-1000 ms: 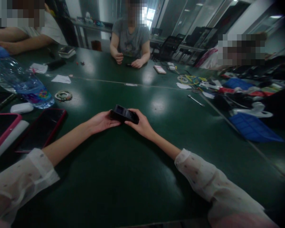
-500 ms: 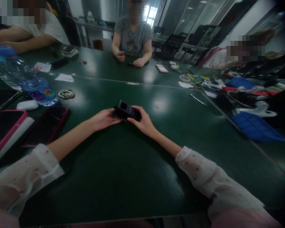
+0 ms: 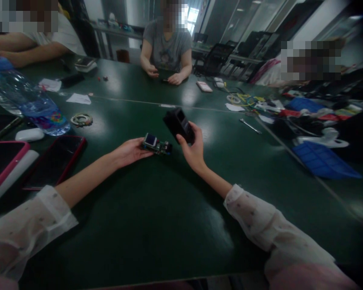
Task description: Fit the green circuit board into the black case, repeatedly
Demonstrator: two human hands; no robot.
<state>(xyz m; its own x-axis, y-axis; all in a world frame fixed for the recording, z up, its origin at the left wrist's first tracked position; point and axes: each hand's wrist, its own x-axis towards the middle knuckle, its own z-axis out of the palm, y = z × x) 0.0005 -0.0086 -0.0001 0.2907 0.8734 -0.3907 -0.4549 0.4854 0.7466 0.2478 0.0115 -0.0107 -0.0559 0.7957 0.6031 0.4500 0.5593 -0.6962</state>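
Thumb and fingers of a person's left hand (image 3: 131,152) pinch one end of a green circuit board (image 3: 159,147) with a small screen, near the center of the frame — while the right hand (image 3: 196,149), just to the right, clasps a black casing (image 3: 181,125), tilted and apart from the board. Beneath them spreads a dark green table (image 3: 133,225). A red-edged phone (image 3: 56,163) lies at left, near a plastic bottle (image 3: 45,112); a metal wrench (image 3: 250,126) rests right of center, and a blue tray (image 3: 325,161) sits at far right. At top center, a co-worker in a gray shirt (image 3: 167,50) sits across the table.
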